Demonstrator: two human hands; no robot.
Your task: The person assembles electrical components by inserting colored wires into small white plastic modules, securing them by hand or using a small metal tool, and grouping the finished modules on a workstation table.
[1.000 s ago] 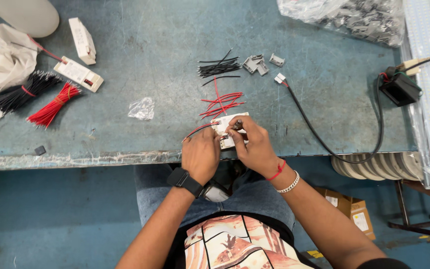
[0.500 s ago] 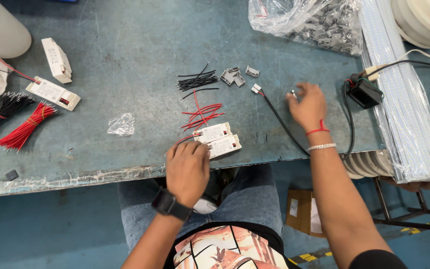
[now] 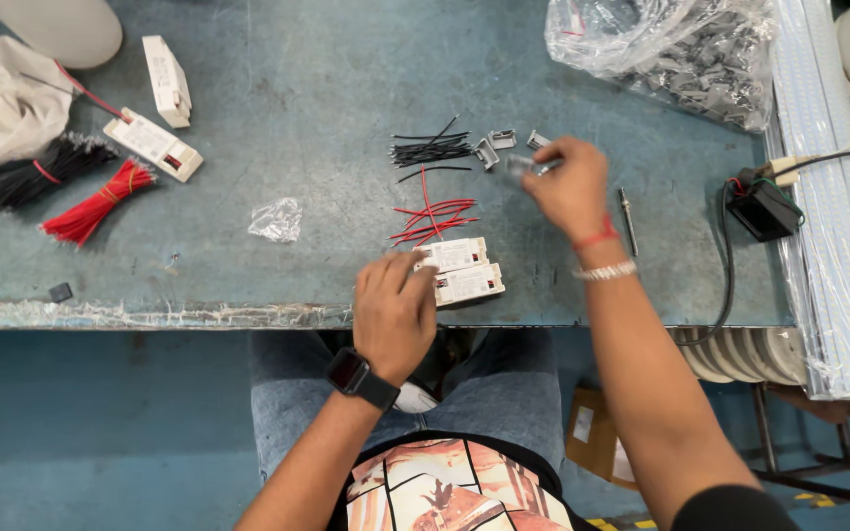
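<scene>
While the left hand (image 3: 394,313) presses flat on the near white rectangular module (image 3: 468,283) at the table edge (image 3: 150,315), apparently to keep it from sliding, a second module (image 3: 453,254) lies touching it at 12 o'clock. Loose red wires (image 3: 432,218) and black wires (image 3: 430,150) lie beyond. At 2 o'clock, the right hand (image 3: 571,187) pinches a small grey connector (image 3: 523,167), blurred. A clear bag of dark parts (image 3: 681,54) sits at 1 o'clock.
</scene>
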